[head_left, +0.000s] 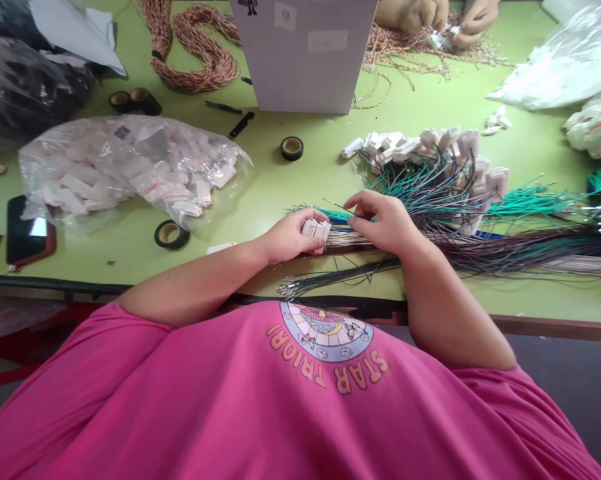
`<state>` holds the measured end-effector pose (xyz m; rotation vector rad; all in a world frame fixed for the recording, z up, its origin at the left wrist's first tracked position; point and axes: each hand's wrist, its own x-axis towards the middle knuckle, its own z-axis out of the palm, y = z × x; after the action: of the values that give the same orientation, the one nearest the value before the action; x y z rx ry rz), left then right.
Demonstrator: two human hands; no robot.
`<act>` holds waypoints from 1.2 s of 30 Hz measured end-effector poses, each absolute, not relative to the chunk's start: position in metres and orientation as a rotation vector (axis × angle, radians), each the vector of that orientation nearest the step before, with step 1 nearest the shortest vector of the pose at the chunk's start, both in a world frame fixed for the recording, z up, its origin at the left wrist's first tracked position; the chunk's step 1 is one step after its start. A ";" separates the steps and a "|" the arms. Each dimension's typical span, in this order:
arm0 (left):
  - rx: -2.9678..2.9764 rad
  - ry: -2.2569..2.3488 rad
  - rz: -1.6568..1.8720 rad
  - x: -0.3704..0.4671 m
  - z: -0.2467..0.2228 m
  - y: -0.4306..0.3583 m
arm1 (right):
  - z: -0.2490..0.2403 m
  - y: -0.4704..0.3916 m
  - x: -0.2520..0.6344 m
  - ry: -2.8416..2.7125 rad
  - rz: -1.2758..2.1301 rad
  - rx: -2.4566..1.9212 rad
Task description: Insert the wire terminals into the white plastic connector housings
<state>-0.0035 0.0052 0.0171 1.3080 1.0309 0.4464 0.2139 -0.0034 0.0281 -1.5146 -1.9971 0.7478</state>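
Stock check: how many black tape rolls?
4: two rolls beyond the left bag of white parts, one right of it, one at its near edge. Some may be hidden.

Table: a broad, light green top (275,190), flat and smooth, reaching from nine o'clock across to three.
Table edge: a brown strip (575,327) toward four o'clock, a dark one toward eight.
Red frame: bars (45,340) below the table at eight o'clock, partly hidden.
Grey surface: plain (560,380), at four o'clock under the edge; floor or panel, unclear which.
Light: soft, with a pale sheen on the tabletop left of centre.
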 end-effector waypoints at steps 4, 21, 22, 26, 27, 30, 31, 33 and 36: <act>1.085 0.919 0.578 0.001 0.010 0.007 | 0.032 -0.009 0.209 -2.007 0.855 -1.369; 0.885 0.873 0.686 0.004 -0.008 0.013 | 0.020 -0.006 0.211 -2.361 0.429 -1.488; 0.887 0.876 0.689 0.004 -0.008 0.013 | 0.020 -0.005 0.210 -2.372 0.438 -1.499; 0.915 0.919 0.689 0.007 -0.007 0.011 | 0.019 -0.006 0.201 -2.387 0.481 -1.567; 0.923 0.932 0.684 0.008 -0.006 0.010 | 0.018 -0.006 0.199 -2.387 0.503 -1.588; 0.947 0.973 0.683 0.012 -0.004 0.008 | 0.016 -0.005 0.194 -2.348 0.600 -1.621; 0.953 0.987 0.690 0.013 -0.004 0.008 | 0.015 -0.005 0.193 -2.306 0.641 -1.621; 0.949 1.010 0.709 0.014 -0.004 0.008 | 0.014 -0.003 0.195 -2.201 0.727 -1.616; 0.943 1.022 0.711 0.014 -0.007 0.007 | 0.012 -0.002 0.195 -2.154 0.770 -1.620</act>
<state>0.0145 0.0070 -0.0068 0.9426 1.0216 0.7114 0.1953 -0.0018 0.0124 -1.6203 -2.1542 0.7696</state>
